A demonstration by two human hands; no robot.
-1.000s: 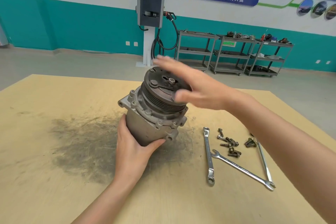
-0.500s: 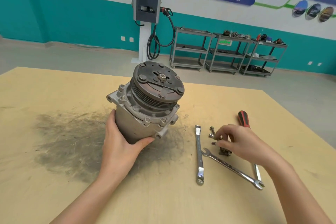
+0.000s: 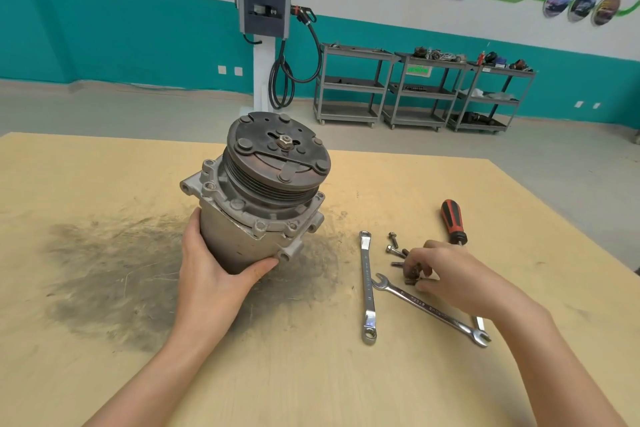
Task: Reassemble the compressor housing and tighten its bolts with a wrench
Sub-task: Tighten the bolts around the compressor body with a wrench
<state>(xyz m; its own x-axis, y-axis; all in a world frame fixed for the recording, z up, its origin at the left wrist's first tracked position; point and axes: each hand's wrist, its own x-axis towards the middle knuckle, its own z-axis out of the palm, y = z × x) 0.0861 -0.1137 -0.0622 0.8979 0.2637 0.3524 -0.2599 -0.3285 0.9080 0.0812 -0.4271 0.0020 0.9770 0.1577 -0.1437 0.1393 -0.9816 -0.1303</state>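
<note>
The compressor (image 3: pixel 258 194) stands on the table (image 3: pixel 104 374) about midway between its left and right edges, tilted so that its dark pulley and clutch plate (image 3: pixel 278 149) face up and toward the far edge. Its grey housing sits at the right end of a dark, sooty smear (image 3: pixel 114 274) on the wood. The left hand (image 3: pixel 211 274) grips the lower housing from the near side, thumb along the left of the body and fingers (image 3: pixel 263 267) curled under its near right corner.

Toward the right edge of the table lies a small heap of bolts (image 3: pixel 398 251). The right hand (image 3: pixel 453 274) reaches into that heap with its fingers (image 3: pixel 424 282) bent down and drawn together over the nearer bolts; they seem to be pinching one or more, though the fingertips hide the contact and I cannot be sure. Two bolts lie free just beyond the hand.

A ring wrench (image 3: pixel 366 288) lies just left of the bolts, its length running from the far side toward the near edge. An open-ended wrench (image 3: pixel 429 308) lies slantwise, one end near the bolts and the other toward the near right, passing under the right wrist. A screwdriver (image 3: pixel 453 220) with a red and black handle lies beyond the hand, its shaft hidden beneath it.
</note>
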